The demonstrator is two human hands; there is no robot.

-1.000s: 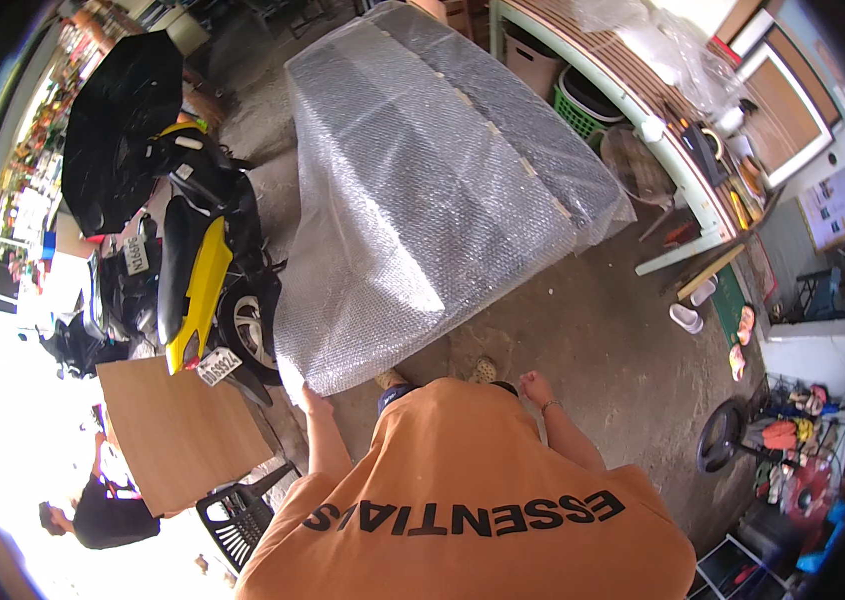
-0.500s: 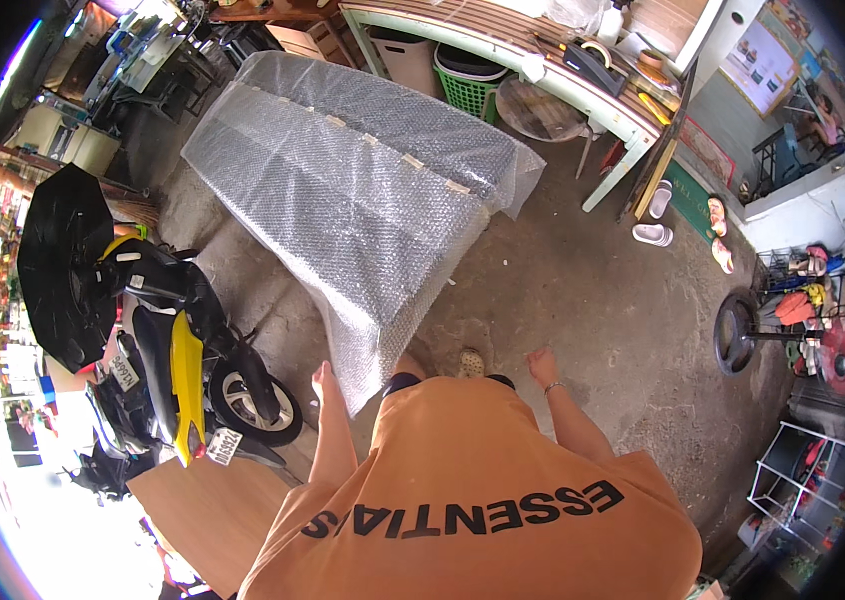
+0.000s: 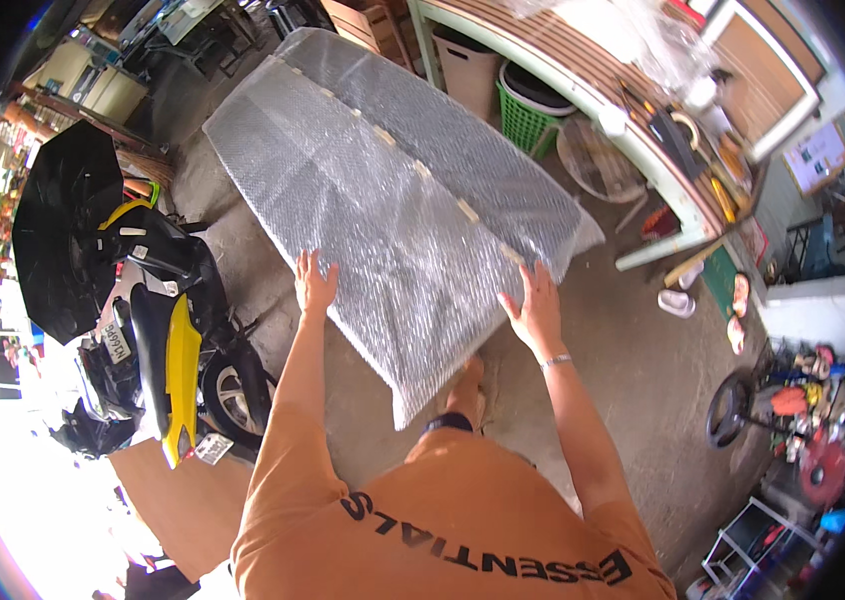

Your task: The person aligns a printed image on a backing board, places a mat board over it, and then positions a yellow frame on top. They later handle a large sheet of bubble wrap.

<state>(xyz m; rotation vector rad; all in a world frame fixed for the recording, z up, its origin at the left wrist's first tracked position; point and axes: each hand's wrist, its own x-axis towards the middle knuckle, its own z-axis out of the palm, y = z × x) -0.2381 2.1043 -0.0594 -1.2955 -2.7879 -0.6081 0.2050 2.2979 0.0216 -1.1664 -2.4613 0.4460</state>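
Note:
A large, long object wrapped in bubble wrap (image 3: 383, 230) stretches away in front of me, its surface crossed by a line of short tape strips (image 3: 421, 168). What lies inside the wrap cannot be made out. My left hand (image 3: 316, 284) is at its left edge, fingers stretched out and apart. Over its right near edge is my right hand (image 3: 535, 308), with a bracelet at the wrist and fingers spread. Neither hand grips anything; whether they touch the wrap I cannot tell. A loose corner of the wrap hangs at the near end.
On the left stands a black and yellow motorcycle (image 3: 181, 380) with a black umbrella (image 3: 68, 235) beside it. A slatted workbench (image 3: 583, 90) with tools runs along the far right, a green basket (image 3: 528, 120) under it. Slippers (image 3: 678, 303) and a rack (image 3: 758, 545) are at right.
Both my hands have risen from beside my body and reached forward to the sides of the wrapped object. The right hand's fingers have spread. My view has shifted closer to the object.

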